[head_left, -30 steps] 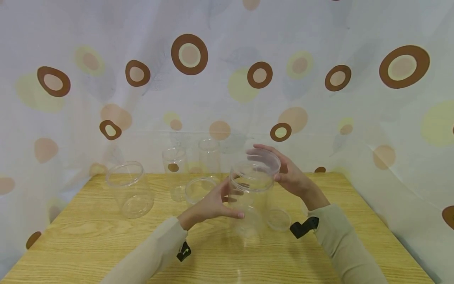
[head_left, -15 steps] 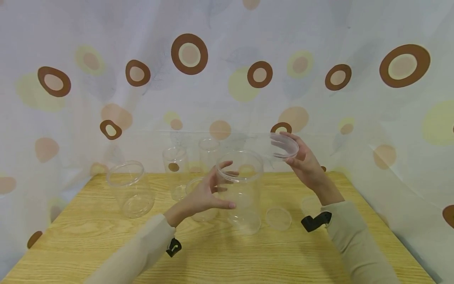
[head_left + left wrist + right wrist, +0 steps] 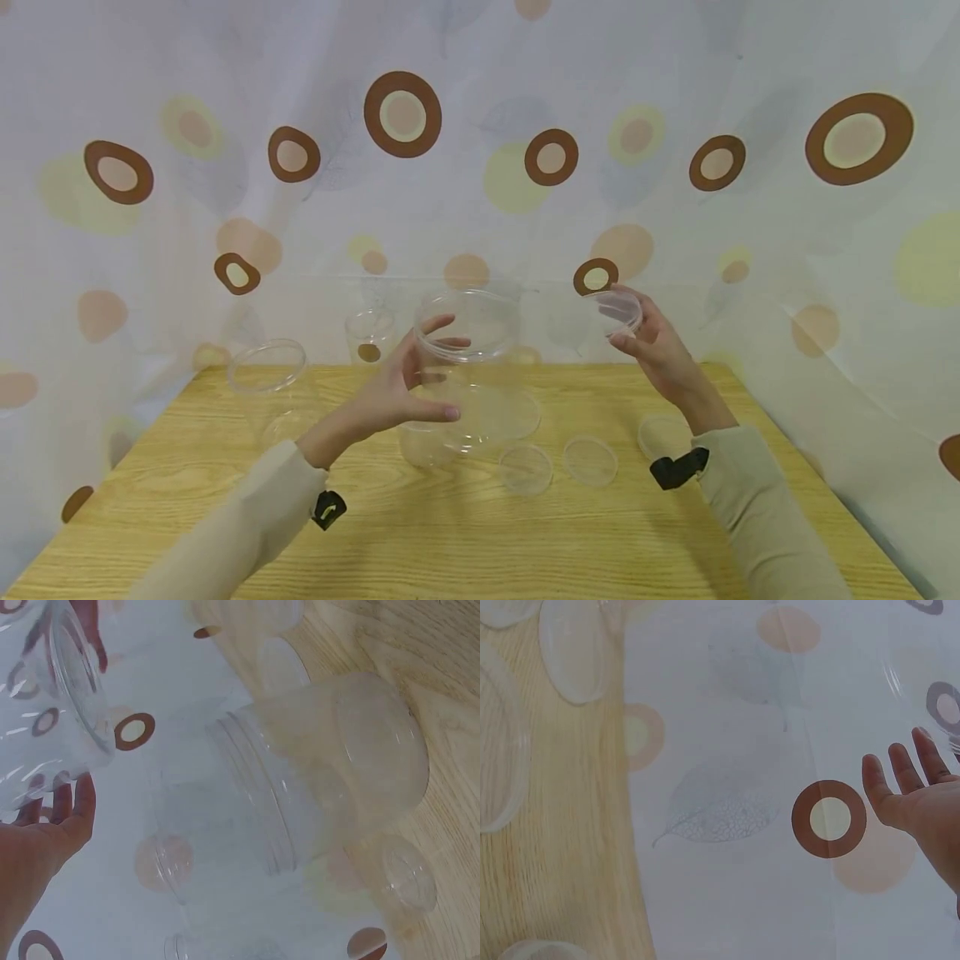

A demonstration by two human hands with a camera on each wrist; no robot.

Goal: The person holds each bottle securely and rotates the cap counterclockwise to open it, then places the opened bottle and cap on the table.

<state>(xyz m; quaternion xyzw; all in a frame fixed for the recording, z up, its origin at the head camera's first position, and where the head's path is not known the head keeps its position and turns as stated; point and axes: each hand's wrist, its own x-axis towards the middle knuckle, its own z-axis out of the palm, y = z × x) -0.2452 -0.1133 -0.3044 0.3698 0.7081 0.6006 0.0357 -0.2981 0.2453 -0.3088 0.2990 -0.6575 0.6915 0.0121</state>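
My left hand [image 3: 390, 387] grips a large clear plastic jar [image 3: 468, 375] from its left side, thumb in front and fingers around the back. The jar is upright with its wide mouth up and is raised over the table. In the left wrist view my left hand [image 3: 49, 840] shows at the lower left against the jar [image 3: 45, 705]. To the right, my right hand [image 3: 663, 354] pinches a round clear lid [image 3: 621, 310] by its edge, tilted and apart from the jar. The right wrist view catches only part of that hand [image 3: 922, 795].
A wide clear jar [image 3: 268, 387] stands at the left, with a narrower one [image 3: 370, 333] behind. A short clear jar [image 3: 423, 446] sits under my left hand. Several clear lids, including one at the front [image 3: 525, 469] and one beside it [image 3: 590, 461], lie on the wooden table [image 3: 480, 542].
My left hand has carried the jar left and upward. The lid in my right hand has moved from near the jar's rim out to the right.
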